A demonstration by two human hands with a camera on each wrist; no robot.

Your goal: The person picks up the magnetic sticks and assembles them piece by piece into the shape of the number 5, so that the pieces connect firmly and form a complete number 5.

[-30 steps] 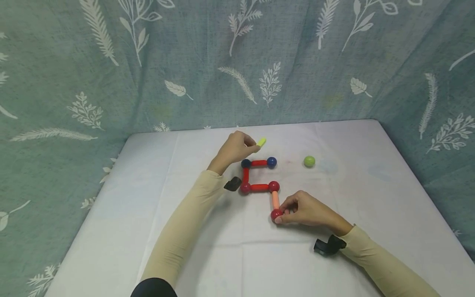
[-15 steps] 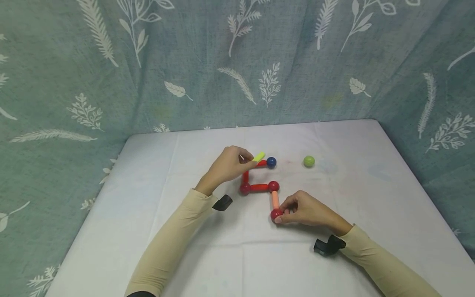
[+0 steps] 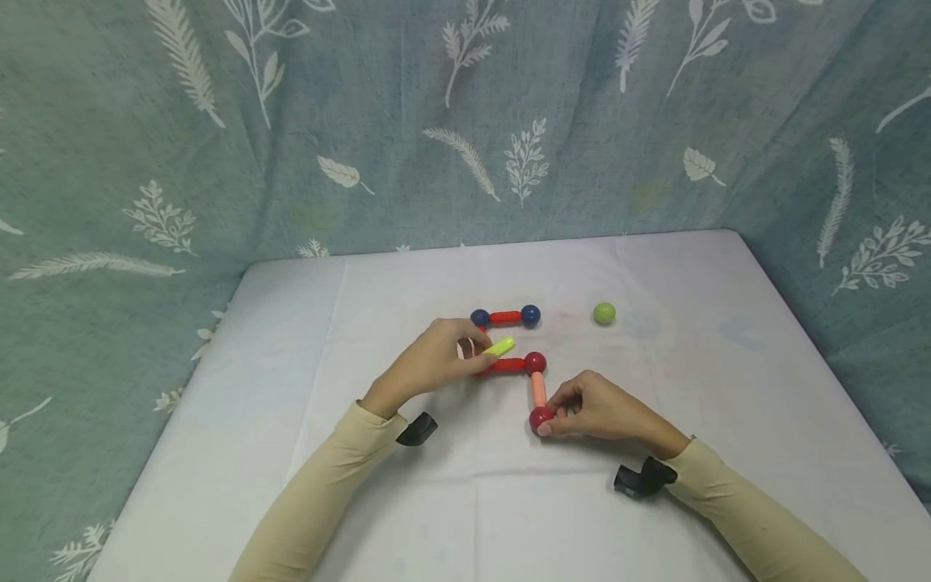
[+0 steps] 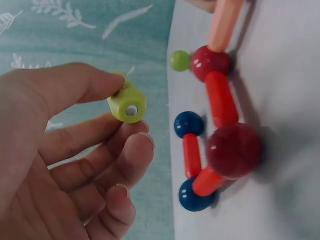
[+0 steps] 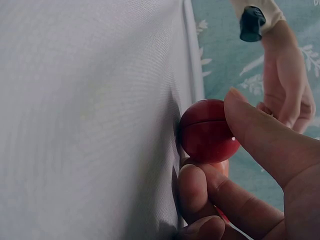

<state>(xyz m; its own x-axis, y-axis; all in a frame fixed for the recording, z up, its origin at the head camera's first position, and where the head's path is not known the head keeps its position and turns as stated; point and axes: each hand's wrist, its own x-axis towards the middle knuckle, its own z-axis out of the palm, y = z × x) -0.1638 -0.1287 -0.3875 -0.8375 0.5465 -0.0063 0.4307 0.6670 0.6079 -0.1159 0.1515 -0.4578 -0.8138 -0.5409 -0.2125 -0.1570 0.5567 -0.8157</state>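
In the left wrist view, my left hand (image 3: 436, 360) pinches a yellow-green magnetic stick (image 4: 129, 102) between thumb and fingers, its metal tip showing. The stick is held over a chain of magnetic balls and sticks, overlapping its middle in the head view. My right hand (image 3: 600, 408) grips the red ball (image 5: 207, 132) at the chain's near end. An orange stick (image 3: 538, 390) runs from that ball to another red ball (image 3: 535, 362). From there a red stick (image 4: 222, 100) leads to a third red ball (image 4: 235, 151), which my left hand mostly hides in the head view.
The chain's far part has two blue balls, one at the corner (image 3: 479, 318) and one at the end (image 3: 530, 315), joined by a red stick (image 3: 505, 318). A loose green ball (image 3: 604, 313) lies to the right on the white-covered table (image 3: 691, 323). A leaf-patterned curtain (image 3: 407, 178) rises behind.
My left hand has come nearer with the yellow-green stick, from beyond the blue balls to over the middle of the chain. My right hand keeps its grip on the near red ball.
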